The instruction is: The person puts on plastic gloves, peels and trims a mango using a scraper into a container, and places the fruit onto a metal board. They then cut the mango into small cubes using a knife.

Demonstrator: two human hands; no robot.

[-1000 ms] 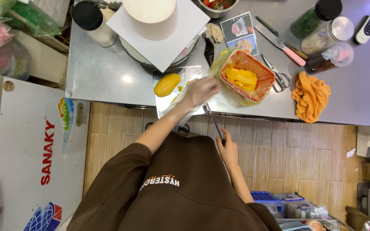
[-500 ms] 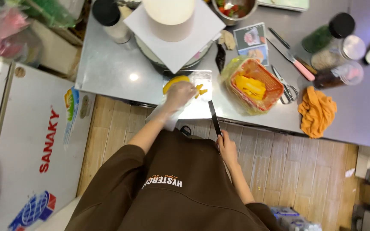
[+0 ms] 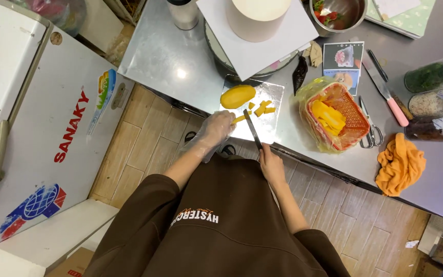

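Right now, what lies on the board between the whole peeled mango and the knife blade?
In the head view, a few small yellow mango pieces lie on the shiny board between the whole mango and the knife blade.

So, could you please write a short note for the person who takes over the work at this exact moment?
Left hand: in a clear plastic glove, pressing a yellow fruit strip on the metal cutting tray. No grip on anything else.
Right hand: bare, closed on the handle of a dark knife, blade lying over the tray.
Things: peeled mango at the tray's far left corner; several cut pieces beside it; orange basket lined with a plastic bag, to the right, holds more yellow pieces.
Done: some fruit cut, some in the basket.
Left: the big piece is uncut; loose pieces are on the tray.
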